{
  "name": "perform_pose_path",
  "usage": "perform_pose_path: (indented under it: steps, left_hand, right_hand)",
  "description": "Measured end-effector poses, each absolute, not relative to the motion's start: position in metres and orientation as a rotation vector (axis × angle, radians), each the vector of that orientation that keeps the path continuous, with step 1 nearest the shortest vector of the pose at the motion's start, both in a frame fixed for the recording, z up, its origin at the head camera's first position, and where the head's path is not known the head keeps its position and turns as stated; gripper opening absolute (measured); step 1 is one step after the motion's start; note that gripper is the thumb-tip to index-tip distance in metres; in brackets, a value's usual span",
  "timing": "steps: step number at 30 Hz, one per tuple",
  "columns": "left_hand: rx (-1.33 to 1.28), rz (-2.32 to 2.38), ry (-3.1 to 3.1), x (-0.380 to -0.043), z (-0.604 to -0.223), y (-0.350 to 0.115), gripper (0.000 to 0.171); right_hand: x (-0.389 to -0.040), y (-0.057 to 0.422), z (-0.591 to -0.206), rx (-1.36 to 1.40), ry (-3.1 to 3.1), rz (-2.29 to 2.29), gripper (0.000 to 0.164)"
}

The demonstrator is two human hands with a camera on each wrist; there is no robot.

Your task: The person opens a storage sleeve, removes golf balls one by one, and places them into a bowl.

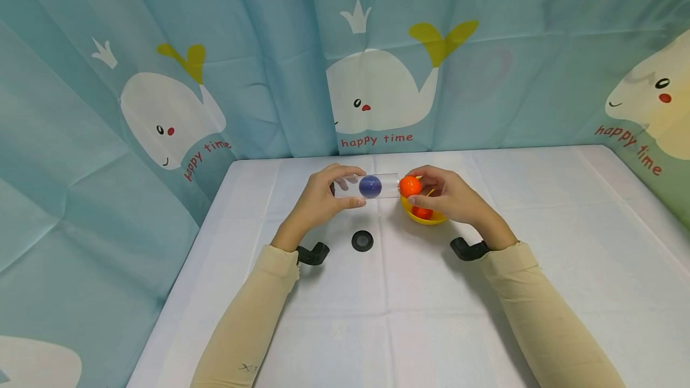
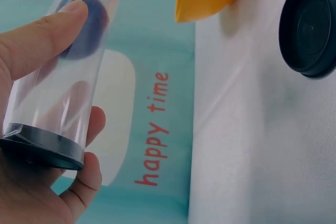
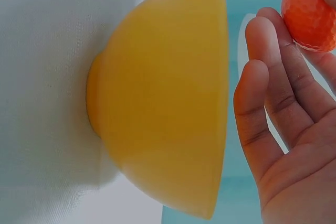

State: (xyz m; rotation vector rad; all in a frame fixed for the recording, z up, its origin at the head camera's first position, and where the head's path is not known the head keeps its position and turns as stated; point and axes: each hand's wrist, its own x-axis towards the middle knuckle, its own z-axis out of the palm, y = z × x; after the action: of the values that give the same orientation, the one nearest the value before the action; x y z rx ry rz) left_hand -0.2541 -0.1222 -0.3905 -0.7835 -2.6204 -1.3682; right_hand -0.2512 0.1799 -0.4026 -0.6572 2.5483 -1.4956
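Note:
My left hand [image 1: 321, 195] grips a clear plastic tube [image 1: 389, 187] that lies nearly level above the table, its closed end with a black cap [image 2: 44, 148] toward the palm. Inside the tube sits a dark blue ball [image 1: 370, 187]. Between thumb and fingers, my right hand [image 1: 450, 194] pinches an orange dimpled golf ball [image 1: 409, 187] right at the tube's open end. Below that hand stands a yellow bowl [image 3: 163, 98], and another orange ball [image 1: 423, 212] lies in it. The bowl is partly hidden by the right hand in the head view.
A loose black cap [image 1: 362, 241] lies on the white tablecloth [image 1: 345, 340], nearer to me than the tube. A blue curtain [image 1: 280, 76] with whale prints hangs behind and to the left of the table. Black camera mounts [image 1: 314, 254] are on both wrists.

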Motion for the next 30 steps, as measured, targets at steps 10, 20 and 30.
perform_pose_path:
  steps: [10,20,30]
  left_hand:
    - [-0.789,-1.389,-2.603,-0.254,-0.391,-0.123,0.051]
    - [-0.758,-1.459,-2.611,-0.254,-0.391,-0.123,0.051]
    - [-0.764,-1.462,-2.611,-0.256,-0.393,-0.123,0.05]
  right_hand:
    - [-0.253,0.183,-0.405,-0.678,2.596,-1.493,0.038]
    - [-0.252,0.187,-0.403,-0.684,2.608,-1.518,0.039]
    - [-0.254,0.194,-0.404,-0.685,2.649,-1.531,0.04]
